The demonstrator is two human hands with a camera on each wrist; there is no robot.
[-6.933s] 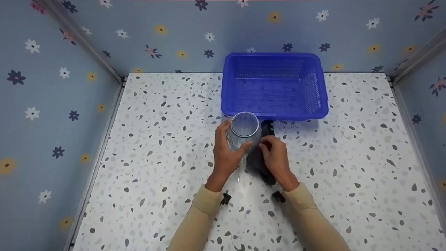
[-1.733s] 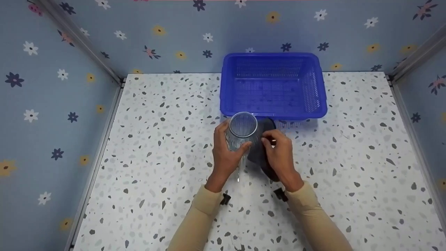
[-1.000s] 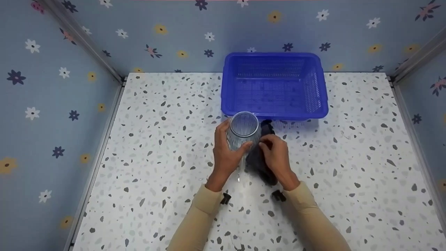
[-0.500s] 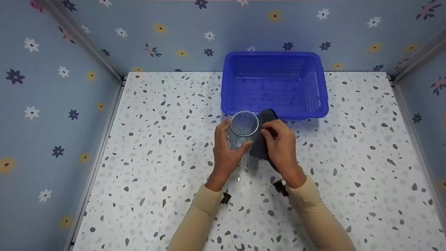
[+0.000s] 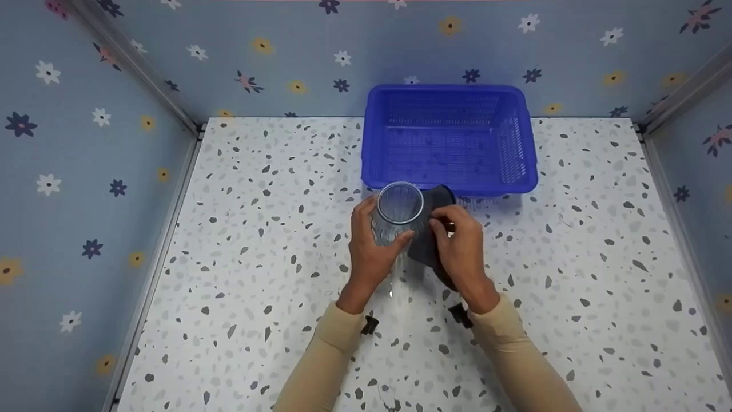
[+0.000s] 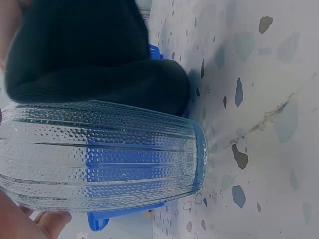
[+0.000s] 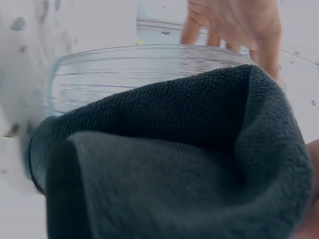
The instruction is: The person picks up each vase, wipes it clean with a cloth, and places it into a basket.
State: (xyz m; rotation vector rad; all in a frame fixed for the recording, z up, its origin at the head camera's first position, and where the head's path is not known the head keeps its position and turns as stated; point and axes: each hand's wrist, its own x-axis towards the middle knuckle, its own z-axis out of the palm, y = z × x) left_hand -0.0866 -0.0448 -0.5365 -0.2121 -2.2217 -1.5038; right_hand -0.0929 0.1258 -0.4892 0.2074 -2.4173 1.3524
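A clear ribbed glass vase stands upright on the speckled table in front of the basket, its round mouth facing up. My left hand grips its left side, thumb across the near face and fingers round the back. Against the vase's right side lies a dark grey cloth, pinched between the thumb and fingers of my right hand. The left wrist view shows the cloth hanging along the dimpled glass down to the base. In the right wrist view the folded cloth hides most of the vase.
A blue plastic basket with mesh sides sits just behind the vase, near the back wall. Flower-patterned panels enclose the table at the back and both sides. Small black pieces stick out at the cuffs.
My right hand and the cloth shift back and forth along the vase's right side: farther forward half a second ago, slightly nearer me now. The left hand and vase keep their place.
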